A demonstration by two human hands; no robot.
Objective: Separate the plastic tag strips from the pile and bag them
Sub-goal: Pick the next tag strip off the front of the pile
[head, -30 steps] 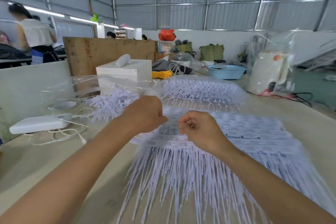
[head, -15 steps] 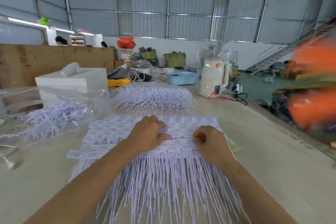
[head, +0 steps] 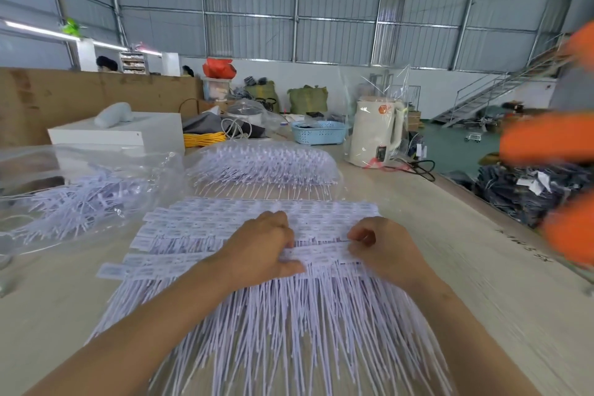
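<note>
Pale lilac plastic tag strips: a fanned pile directly under both hands, tails running back toward the person.
Left hand: fingers curled, pinching one strip of tags.
Right hand: fingers curled, pinching the same strip's other end.
Clear bag: left of the left hand, holding loose tags.
Filled bag: beyond the hands.
Worktop: beige, beneath everything.

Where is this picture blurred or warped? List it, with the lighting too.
Head view: the orange shapes at the right edge are smeared by motion blur and cannot be identified; the table edge near them streaks too. The left hand, right hand and tag strips are fairly sharp. Wide-angle distortion bows the roof beams. Light is soft and even, without hard shadows; the clear bag shows faint glare.
</note>
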